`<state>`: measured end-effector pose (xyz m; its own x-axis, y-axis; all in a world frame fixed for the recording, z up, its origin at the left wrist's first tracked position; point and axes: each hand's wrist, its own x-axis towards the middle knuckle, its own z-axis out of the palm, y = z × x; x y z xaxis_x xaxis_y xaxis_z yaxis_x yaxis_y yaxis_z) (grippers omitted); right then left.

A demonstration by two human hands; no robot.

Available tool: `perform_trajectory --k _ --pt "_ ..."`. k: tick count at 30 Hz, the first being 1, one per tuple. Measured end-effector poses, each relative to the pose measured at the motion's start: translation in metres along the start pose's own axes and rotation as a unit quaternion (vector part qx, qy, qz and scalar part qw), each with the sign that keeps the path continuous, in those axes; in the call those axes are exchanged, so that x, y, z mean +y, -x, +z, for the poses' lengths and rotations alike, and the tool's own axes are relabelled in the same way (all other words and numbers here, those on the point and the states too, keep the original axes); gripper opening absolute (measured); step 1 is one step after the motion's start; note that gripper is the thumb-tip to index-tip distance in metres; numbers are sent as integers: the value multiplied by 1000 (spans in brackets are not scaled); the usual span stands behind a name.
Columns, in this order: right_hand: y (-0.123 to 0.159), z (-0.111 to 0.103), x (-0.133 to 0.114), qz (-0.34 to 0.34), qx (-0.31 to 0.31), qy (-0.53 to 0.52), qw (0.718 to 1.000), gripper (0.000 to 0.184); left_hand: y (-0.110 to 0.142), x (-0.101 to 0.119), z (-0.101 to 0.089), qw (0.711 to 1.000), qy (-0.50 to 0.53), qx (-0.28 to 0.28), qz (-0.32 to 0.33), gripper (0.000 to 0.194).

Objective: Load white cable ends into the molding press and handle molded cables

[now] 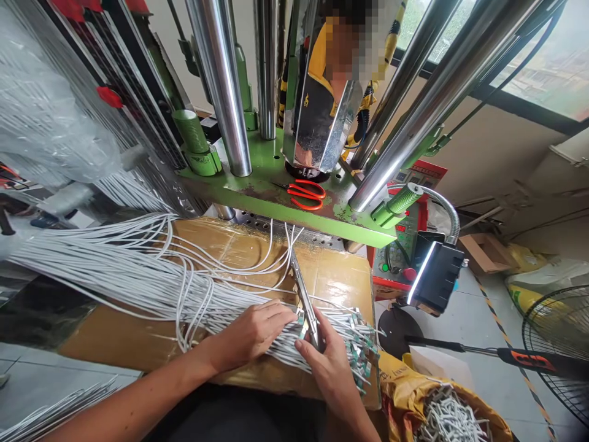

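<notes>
My right hand grips the near end of a long, narrow metal bar, thumb on one side and fingers on the other. The bar slants away over the worktop, and a few white cables meet its far end. My left hand is closed, its fingertips pinched beside the bar at a small green-and-white cable end. Under both hands lies a thick bundle of white cables. Many cables end in small greenish connector pieces right of my right hand. My left fingers partly hide what they pinch.
Ahead stands a green press plate with steel columns and orange-handled scissors on it. Brown cardboard covers the worktop. To the right are a lit lamp, a red control box, a fan and a sack of white scraps.
</notes>
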<state>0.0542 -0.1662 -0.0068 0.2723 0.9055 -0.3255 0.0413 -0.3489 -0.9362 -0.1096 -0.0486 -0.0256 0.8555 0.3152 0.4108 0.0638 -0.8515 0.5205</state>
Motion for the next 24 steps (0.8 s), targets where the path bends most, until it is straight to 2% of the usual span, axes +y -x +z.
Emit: perform_trajectory --k 10,24 --pt "-1 0 3 -3 9 -7 1000 60 -3 -9 2 999 48 -21 -9 25" --pt "-2 -2 1 -11 -4 -56 998 62 -1 -2 2 1000 -23 18 10 24"
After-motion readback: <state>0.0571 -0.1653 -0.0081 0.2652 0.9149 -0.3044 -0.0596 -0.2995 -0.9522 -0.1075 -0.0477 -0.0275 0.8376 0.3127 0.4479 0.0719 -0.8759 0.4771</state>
